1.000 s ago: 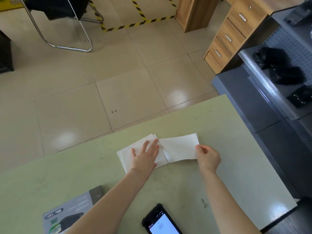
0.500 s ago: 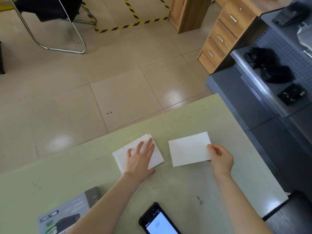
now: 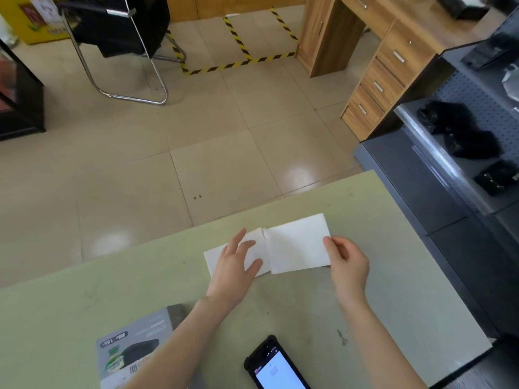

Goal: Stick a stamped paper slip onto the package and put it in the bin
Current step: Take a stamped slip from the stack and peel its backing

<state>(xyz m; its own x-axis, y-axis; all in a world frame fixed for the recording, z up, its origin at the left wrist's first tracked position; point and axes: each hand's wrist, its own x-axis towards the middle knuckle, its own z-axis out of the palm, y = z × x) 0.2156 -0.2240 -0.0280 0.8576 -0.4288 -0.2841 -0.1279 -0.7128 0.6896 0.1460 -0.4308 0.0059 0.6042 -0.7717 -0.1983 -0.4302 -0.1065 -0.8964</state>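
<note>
Pale green and scuffed, the tabletop (image 3: 280, 310) fills the lower part of the view, with beige floor tiles (image 3: 196, 153) beyond its far edge. Near the middle of it a white paper slip (image 3: 297, 245) lies flat, its blank side up; the right hand (image 3: 348, 265) pinches the slip's right edge between thumb and fingers. The slip's left edge overlaps a small stack of white slips (image 3: 252, 248) lying beside it, and the left hand (image 3: 236, 265) rests on that stack with the fingers spread and loosely bent, pressing down rather than gripping. Whether any slip carries a stamp cannot be told from the sides that show. Toward the near left corner, partly hidden under the left forearm, lies a grey printed box (image 3: 132, 352), the package, well apart from the slips. Between the two forearms at the near edge sits a black handheld scanner (image 3: 276, 366) with its screen lit white. To the right of the tabletop stands a dark grey metal shelf unit (image 3: 421, 169) carrying black bags (image 3: 460, 130). Farther off are a wooden drawer cabinet (image 3: 384, 80), yellow-and-black floor tape (image 3: 238, 63) and a chrome-framed chair (image 3: 120, 49).
</note>
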